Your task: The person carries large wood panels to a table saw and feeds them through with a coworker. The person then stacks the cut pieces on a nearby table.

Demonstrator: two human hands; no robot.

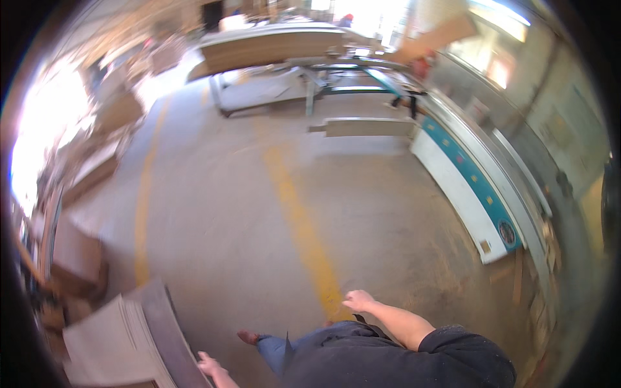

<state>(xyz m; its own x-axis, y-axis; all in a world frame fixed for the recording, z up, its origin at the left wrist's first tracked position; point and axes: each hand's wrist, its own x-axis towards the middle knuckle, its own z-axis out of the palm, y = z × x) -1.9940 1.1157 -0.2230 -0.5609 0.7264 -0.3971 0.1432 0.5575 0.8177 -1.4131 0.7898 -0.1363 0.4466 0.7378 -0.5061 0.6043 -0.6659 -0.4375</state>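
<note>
My left hand (208,365) hangs low beside the edge of a stack of flat boards (110,336). Its fingers look slightly apart, with nothing visible in them; whether they touch the dark top panel (165,330) I cannot tell. In front of my body my right hand (358,301) is held over the floor, its arm bent. The fingers there are curled in, and nothing shows in them. Below are my dark shirt, blue trousers and one brown shoe (247,337).
Yellow lines (299,229) run along the grey floor (213,213). At right stands a long white and teal machine (462,187). A large panel (272,48) lies on a frame ahead. Boards (97,168) and a brown block-like stack (76,258) line the left side.
</note>
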